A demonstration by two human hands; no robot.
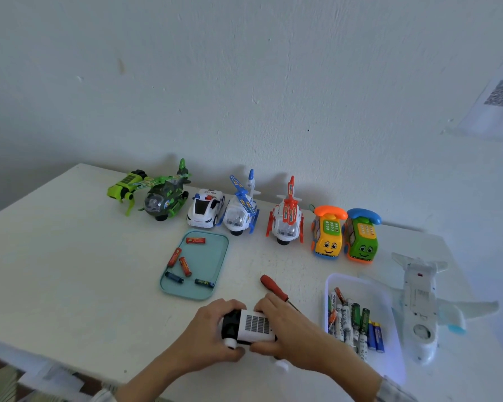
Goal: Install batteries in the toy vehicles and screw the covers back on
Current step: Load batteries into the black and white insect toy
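**Fingers wrapped round the black-and-white toy, underside up**

Head view: my fingers (pixel 238 307) curl round both ends of a black-and-white toy vehicle (pixel 249 329), my left hand (pixel 212 332) at the dark end, my right hand (pixel 285 329) at the white end, its grilled face turned up. I judge I am at the battery cover; whether it is on or off I cannot tell. Next I would need the red screwdriver (pixel 273 288) lying just beside my right hand, or cells from the white tray (pixel 360 282) further right.

The white surface (pixel 70 271) carries a teal tray (pixel 206 256) with loose batteries, a row of toys along the wall, and a white toy plane (pixel 421 309) upside down at the right. The wall (pixel 244 82) is plain and pale.
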